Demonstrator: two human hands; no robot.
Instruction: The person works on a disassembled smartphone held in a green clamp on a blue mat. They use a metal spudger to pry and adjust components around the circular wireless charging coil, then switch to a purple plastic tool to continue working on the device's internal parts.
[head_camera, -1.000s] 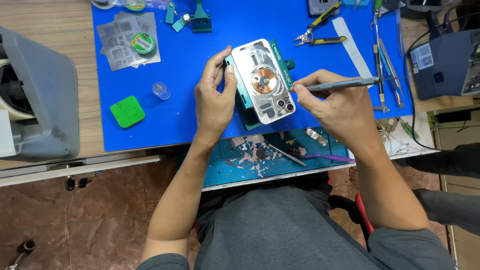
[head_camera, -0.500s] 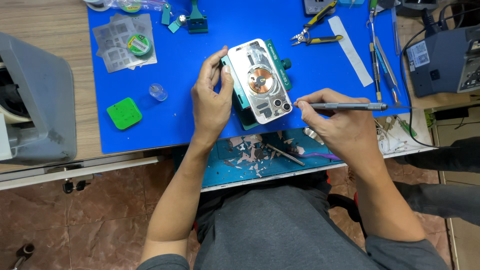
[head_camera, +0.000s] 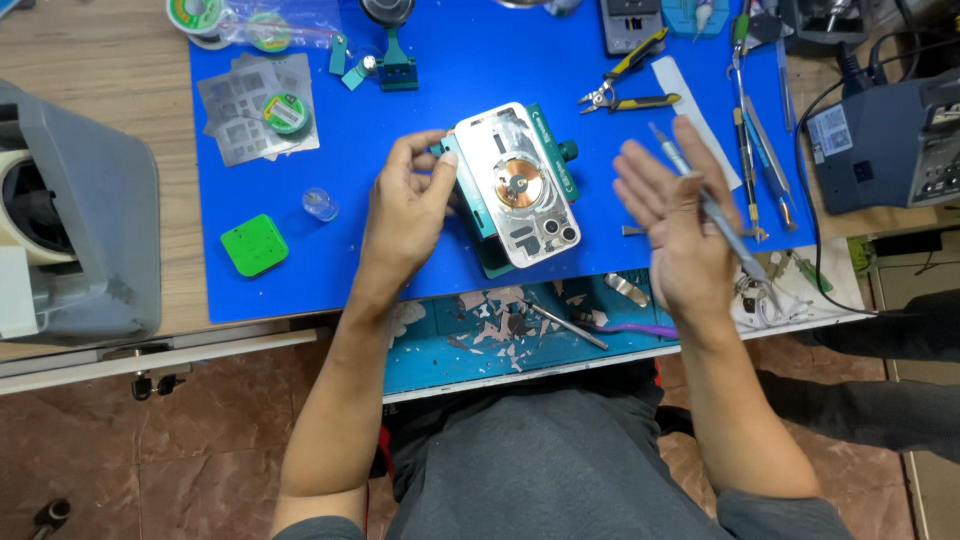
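A big blue mat (head_camera: 450, 80) covers the wooden desk (head_camera: 100, 60), with a grey box (head_camera: 70, 230) at its left edge, a dark machine (head_camera: 885, 140) at its right edge, and brown floor (head_camera: 150, 440) below. The phone (head_camera: 520, 185) lies back up in a green holder (head_camera: 555, 150) in the middle of the mat, with bare blue room on both sides. The left hand (head_camera: 405, 215) pinches the holder's left edge, and the right hand (head_camera: 675, 215) is spread wide, well apart from the phone, with a thin metal tool (head_camera: 715, 215) lying across its fingers.
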